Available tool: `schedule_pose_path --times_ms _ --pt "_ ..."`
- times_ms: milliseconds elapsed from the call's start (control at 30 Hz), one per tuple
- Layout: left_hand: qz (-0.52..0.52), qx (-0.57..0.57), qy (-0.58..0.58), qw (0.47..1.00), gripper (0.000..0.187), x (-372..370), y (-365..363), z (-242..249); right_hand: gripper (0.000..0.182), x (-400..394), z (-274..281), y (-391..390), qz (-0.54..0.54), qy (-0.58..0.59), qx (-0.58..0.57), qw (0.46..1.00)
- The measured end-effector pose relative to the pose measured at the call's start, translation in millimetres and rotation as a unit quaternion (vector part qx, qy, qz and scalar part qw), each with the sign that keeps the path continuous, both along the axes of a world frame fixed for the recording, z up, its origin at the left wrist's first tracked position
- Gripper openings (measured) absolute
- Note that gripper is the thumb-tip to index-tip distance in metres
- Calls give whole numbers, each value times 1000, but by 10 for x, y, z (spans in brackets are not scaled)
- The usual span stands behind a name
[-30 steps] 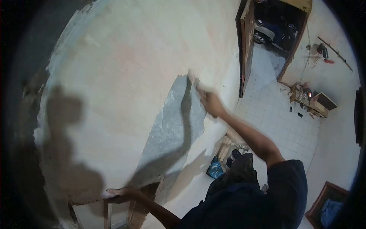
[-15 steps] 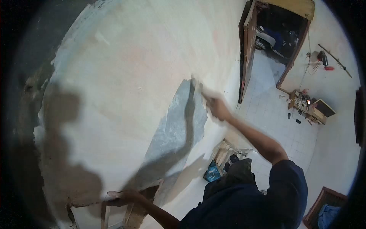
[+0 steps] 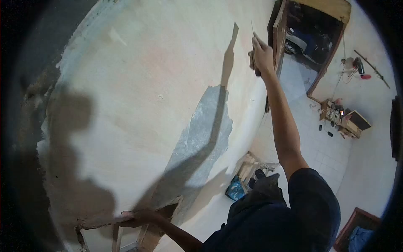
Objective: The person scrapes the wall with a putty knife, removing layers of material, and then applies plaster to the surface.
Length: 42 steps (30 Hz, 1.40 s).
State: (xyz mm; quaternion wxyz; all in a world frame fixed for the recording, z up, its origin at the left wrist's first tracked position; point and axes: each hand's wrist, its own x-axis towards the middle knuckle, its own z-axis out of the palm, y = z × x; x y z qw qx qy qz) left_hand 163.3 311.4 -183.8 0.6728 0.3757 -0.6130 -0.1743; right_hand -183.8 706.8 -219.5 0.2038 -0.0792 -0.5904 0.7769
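My right hand (image 3: pixel 262 58) is closed around the dark handle of a scraper (image 3: pixel 252 28), whose thin blade shows almost edge-on and points up, held off the wall. Before me the pale wall (image 3: pixel 138 101) carries a bare grey patch (image 3: pixel 199 122) with ragged edges. The shadow of my arm and the scraper falls across that patch. Low on the left, my left hand (image 3: pixel 140 219) grips the rough edge of a framed wall opening (image 3: pixel 115 236), thumb on top; its other fingers are partly hidden.
A wooden door (image 3: pixel 277 35) stands open at the upper right, with a motorbike (image 3: pixel 296 42) beyond it. Far below on the tiled floor (image 3: pixel 308 138) are a small wooden unit with clutter (image 3: pixel 350 124) and a blue bag (image 3: pixel 236 191). A power drill (image 3: pixel 359 65) lies by the far wall.
My right hand and scraper have moved up and right, away from the top of the grey patch and off the wall. The left hand keeps its place.
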Motion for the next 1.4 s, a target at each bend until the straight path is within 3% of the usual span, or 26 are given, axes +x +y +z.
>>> schedule_pose_path --times_ms 67,100,133,167,200,233,300,400,433,467,500,600,700,767,800,833,867,900,933,967,1033,1100,1133,1200,1300,1400 --pt "18 -22 0 1000 70 42 -148 -109 38 243 -164 -190 13 -54 45 997" --pt "32 -49 3 998 69 67 -218 -170 31 288 -604 -315 32 -73 130 988" --pt "31 -48 3 998 69 77 -206 -176 27 604 -776 -483 124 -186 199 954" --pt "40 -58 -20 997 71 90 -187 -159 40 1123 -646 -681 191 -185 147 953" --pt "51 -68 -43 995 72 98 -185 -153 42 1538 -1173 -875 202 -42 200 958" --pt "49 -69 -44 995 72 109 -208 -162 39 1881 -1693 -1013 283 -122 243 920" --pt "9 -55 -31 998 67 130 -271 -179 38 2363 -997 -964 360 -187 156 900" --pt "42 -40 -32 998 62 174 -376 -209 39 1338 -1271 -837 195 -172 254 932" --pt "41 -39 -35 998 62 163 -313 -183 41 775 -1108 -663 147 -245 199 937" --pt "36 -35 -27 998 62 104 -197 -122 42 500 -671 -461 97 -174 124 972" --pt "30 -33 -17 999 63 37 -129 -74 43 83 -700 -326 3 -58 74 996" --pt "21 -46 -13 999 65 -53 -73 8 33 33 153 10 -41 -6 -54 998" --pt "13 -46 -14 999 69 -19 -7 -19 32 122 102 95 -24 30 -81 996" --pt "28 -38 -29 998 67 44 -121 -90 33 370 -157 -139 -13 -69 3 998" --pt "41 -31 -44 998 65 82 -163 -120 37 395 -757 -255 41 -156 206 965" --pt "39 -30 -43 998 65 108 -174 -130 38 552 -1621 -499 17 89 439 894" --pt "28 -24 -36 999 64 122 -198 -131 38 1237 -1084 -764 211 -178 170 946" --pt "17 -19 -29 999 64 129 -232 -132 37 1704 -1027 -847 282 -175 237 913" --pt "15 -20 -28 999 64 130 -281 -160 39 2045 -1032 -921 324 -123 182 920" --pt "15 -47 -32 998 65 130 -328 -215 39 2209 -966 -907 377 -222 169 883" --pt "17 -75 -44 996 66 135 -287 -179 37 1924 -1293 -931 221 -35 248 942" --pt "14 8 5 1000 66 20 -89 -41 38 989 -1020 -618 224 -243 216 919" --pt "13 10 5 1000 66 41 -78 -68 40 490 -1045 -502 86 -183 206 957" --pt "42 8 -17 999 71 41 -111 -93 41 -9 -527 -167 -2 -54 98 994" --pt "-35 30 8 999 75 -12 77 39 40 84 163 52 -12 3 -40 999" --pt "48 3 -24 999 72 69 -170 -140 32 237 6 -56 -6 -18 -18 1000"
